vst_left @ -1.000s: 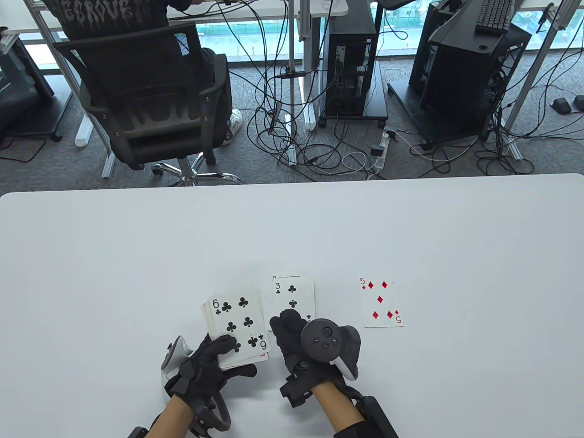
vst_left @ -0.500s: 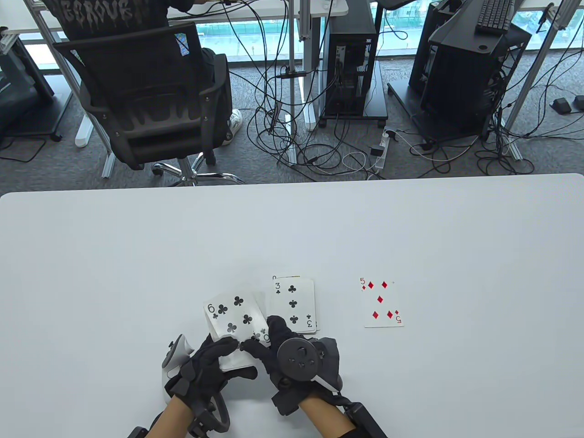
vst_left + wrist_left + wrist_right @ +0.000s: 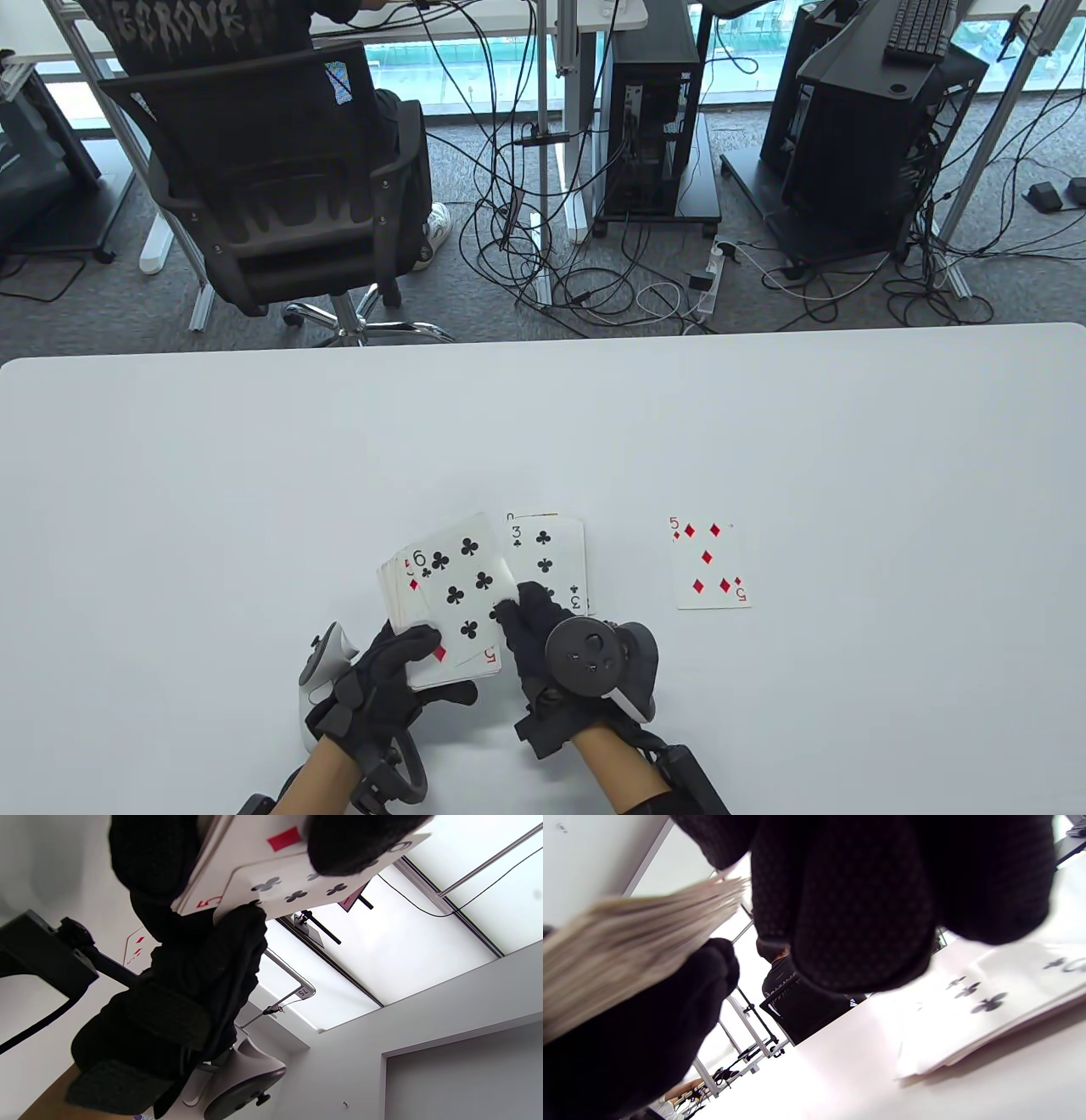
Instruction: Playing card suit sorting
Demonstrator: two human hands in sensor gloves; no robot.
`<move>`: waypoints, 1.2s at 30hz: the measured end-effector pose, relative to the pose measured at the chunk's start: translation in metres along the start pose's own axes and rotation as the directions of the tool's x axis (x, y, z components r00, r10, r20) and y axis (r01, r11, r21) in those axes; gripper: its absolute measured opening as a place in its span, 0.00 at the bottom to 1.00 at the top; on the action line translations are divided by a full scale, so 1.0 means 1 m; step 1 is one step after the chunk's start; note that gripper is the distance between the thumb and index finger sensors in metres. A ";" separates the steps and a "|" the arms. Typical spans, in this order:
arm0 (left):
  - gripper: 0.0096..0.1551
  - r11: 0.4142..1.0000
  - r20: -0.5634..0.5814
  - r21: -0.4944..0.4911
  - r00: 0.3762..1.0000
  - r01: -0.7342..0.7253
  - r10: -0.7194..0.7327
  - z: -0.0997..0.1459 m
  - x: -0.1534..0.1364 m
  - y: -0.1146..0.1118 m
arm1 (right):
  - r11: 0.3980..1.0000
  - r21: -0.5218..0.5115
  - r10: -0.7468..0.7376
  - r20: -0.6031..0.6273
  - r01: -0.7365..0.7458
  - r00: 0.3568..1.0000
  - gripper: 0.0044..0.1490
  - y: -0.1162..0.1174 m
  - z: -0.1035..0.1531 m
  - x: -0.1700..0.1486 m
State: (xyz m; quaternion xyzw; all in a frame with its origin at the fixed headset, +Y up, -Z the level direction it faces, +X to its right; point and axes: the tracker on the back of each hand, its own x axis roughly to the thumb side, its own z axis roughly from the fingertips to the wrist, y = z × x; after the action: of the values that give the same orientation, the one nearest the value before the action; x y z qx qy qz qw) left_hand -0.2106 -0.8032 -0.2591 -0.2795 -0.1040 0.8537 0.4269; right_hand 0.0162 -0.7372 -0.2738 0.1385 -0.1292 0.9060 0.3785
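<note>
My left hand (image 3: 394, 666) grips a face-up deck (image 3: 400, 594) just above the table, thumb on top. A six of clubs (image 3: 462, 581) lies askew over the deck, slid off to the right, and my right hand (image 3: 519, 613) pinches its lower right corner. Under it the deck's top card shows a red 5. Just right lies the clubs pile (image 3: 551, 552) with a three of clubs on top. A five of diamonds (image 3: 708, 564) lies alone farther right. The left wrist view shows the six of clubs (image 3: 292, 887) sticking out from the deck (image 3: 237, 866).
The white table (image 3: 543, 424) stretches far beyond the cards. Behind its far edge are an office chair (image 3: 271, 178) with a person in it, floor cables and computer towers (image 3: 653, 110).
My right hand came back from the clubs pile to the deck, took the six of clubs by its corner and slid it up and right, uncovering a red 5. The left hand stayed put.
</note>
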 end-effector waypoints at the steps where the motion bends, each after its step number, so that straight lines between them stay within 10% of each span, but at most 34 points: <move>1: 0.35 1.000 0.005 0.001 1.000 -0.006 0.006 0.000 0.000 0.000 | 1.000 -0.016 -0.022 -0.025 0.022 0.999 0.25 -0.003 -0.001 -0.005; 11: 0.35 1.000 0.030 0.000 0.999 -0.015 0.015 0.000 0.002 0.001 | 0.965 -0.179 -0.237 -0.263 0.194 0.935 0.25 -0.026 -0.015 -0.052; 24: 0.35 0.999 0.043 0.019 0.998 -0.039 0.038 0.002 0.003 0.003 | 0.983 0.123 0.177 -0.462 -0.135 0.869 0.26 0.006 -0.053 -0.065; 36: 0.35 0.999 0.041 0.023 0.998 -0.038 0.037 0.003 0.003 0.003 | 0.726 0.443 0.676 -0.322 -0.525 0.663 0.32 0.031 -0.060 -0.054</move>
State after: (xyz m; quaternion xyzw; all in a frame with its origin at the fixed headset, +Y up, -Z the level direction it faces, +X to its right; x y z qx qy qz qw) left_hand -0.2156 -0.8021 -0.2594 -0.2592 -0.0973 0.8683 0.4117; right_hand 0.0215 -0.7730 -0.3526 -0.0747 0.0712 0.9936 0.0458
